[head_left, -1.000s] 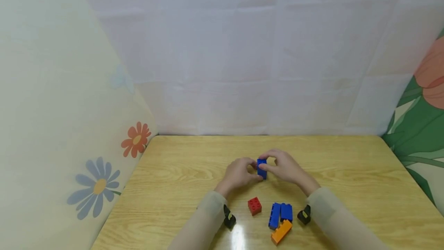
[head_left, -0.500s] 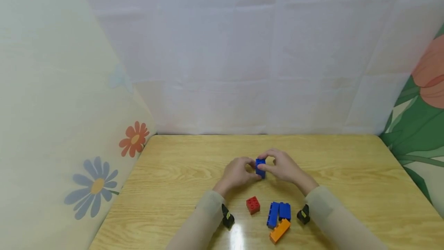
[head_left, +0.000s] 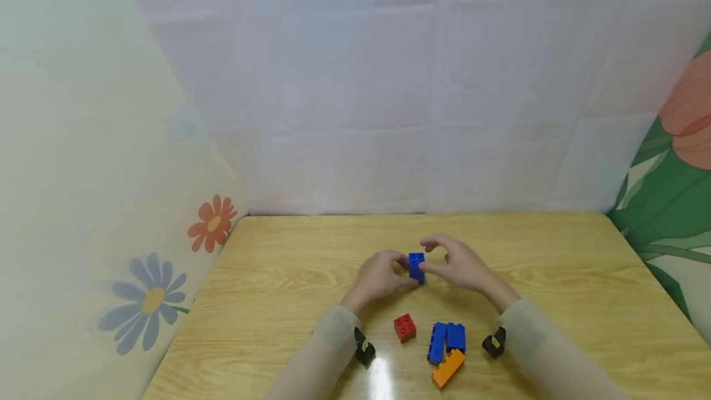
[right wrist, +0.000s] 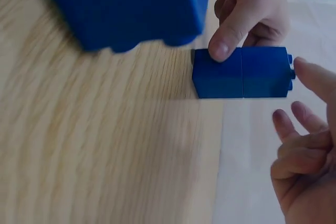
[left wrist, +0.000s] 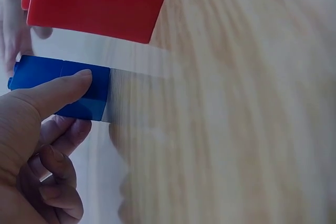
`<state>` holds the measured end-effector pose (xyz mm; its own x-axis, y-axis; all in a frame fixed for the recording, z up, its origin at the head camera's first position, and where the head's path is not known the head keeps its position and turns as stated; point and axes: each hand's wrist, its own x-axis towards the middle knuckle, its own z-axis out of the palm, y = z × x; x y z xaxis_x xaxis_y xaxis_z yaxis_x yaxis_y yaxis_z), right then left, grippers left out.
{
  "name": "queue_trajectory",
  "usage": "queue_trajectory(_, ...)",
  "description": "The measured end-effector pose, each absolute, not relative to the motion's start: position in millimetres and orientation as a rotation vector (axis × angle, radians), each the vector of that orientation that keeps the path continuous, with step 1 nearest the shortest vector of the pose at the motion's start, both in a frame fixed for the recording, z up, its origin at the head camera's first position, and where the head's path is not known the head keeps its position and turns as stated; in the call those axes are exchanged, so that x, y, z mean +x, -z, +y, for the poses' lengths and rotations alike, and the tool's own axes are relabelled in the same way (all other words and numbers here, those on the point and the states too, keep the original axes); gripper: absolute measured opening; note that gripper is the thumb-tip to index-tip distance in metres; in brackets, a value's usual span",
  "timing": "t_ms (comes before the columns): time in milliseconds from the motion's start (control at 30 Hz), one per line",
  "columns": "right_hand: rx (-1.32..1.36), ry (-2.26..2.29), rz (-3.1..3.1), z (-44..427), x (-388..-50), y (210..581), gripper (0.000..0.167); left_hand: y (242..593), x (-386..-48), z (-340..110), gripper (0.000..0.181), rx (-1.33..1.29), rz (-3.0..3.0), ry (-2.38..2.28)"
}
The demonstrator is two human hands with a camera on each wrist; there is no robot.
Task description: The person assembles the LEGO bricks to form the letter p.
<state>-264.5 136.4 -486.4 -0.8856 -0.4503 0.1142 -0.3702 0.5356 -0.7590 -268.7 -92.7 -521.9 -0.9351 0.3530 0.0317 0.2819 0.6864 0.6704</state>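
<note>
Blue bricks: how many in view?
4: an upper brick stacked on a lower brick, held by the left hand; a longer brick and shorter brick near the orange brick. More could be hidden.

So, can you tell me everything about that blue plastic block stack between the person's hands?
The blue, plastic-looking stack is an upper brick set flush on a lower brick, with round studs on top. It appears to stand upright on the wood-grained table. The left hand pinches its lower brick; whether the right hand touches it is unclear.
</note>
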Motion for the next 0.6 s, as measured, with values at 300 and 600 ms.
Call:
queue_trajectory(300, -0.779, 1.24, 2.546, 163.9, -251.8, 491.1, 0.038, 520.9, -267.8, -91.2, 0.045, 0.517, 2.795, -1.105)
queue_trajectory(600, -0.897, 1.109, 2.296, 177.1, -233.3, 490.9, 0.032, 522.5, -266.7, -91.8, 0.045, 0.561, 2.82, -1.066)
